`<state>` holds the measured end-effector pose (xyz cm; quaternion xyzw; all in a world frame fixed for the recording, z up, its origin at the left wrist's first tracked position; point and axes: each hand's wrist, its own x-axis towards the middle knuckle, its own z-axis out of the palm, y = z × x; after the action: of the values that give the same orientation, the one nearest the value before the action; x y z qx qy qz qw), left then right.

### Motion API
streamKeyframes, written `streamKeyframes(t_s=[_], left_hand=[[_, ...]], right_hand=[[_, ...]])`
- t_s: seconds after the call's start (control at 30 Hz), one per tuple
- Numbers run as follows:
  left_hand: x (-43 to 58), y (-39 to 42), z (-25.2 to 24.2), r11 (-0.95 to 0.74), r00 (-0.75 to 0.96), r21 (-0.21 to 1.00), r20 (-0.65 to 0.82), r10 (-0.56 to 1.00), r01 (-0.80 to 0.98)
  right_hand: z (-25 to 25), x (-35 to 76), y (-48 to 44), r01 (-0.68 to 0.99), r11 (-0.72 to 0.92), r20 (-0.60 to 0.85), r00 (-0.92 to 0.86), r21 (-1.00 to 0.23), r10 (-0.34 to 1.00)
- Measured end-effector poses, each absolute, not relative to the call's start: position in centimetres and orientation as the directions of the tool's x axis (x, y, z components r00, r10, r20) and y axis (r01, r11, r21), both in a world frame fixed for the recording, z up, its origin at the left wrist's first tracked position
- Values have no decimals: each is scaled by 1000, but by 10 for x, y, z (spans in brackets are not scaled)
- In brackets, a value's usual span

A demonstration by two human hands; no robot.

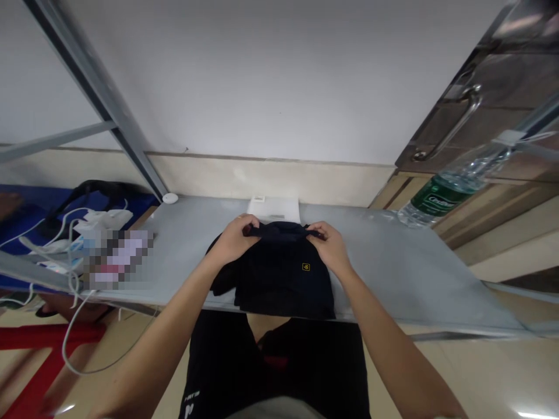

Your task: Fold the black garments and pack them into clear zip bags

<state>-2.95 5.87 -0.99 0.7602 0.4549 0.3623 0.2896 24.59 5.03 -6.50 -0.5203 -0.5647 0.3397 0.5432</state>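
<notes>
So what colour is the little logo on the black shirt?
Yellow, on the black shirt; the logo shows in the head view.

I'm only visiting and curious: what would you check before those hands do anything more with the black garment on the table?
1. The left hand pinches the far edge of the black garment: ok.
2. The right hand pinches the same edge: ok.
3. Garment wholly on the table: cannot tell, since its near edge reaches the front.
4. The water bottle is well apart from it: ok.
5. The cables are apart, at the left: ok.
</notes>
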Motion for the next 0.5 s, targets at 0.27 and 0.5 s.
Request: streamKeyframes(t_s=[0.27, 0.5], left_hand=[[-19, 35, 5, 41, 260, 972, -103, 960, 233], [-21, 35, -11, 136, 385, 988, -99, 918, -70]], right_hand=[[-61, 233, 34, -234, 138, 113, 115, -963, 987], [-66, 236, 17, -174, 93, 90, 24, -980, 996]])
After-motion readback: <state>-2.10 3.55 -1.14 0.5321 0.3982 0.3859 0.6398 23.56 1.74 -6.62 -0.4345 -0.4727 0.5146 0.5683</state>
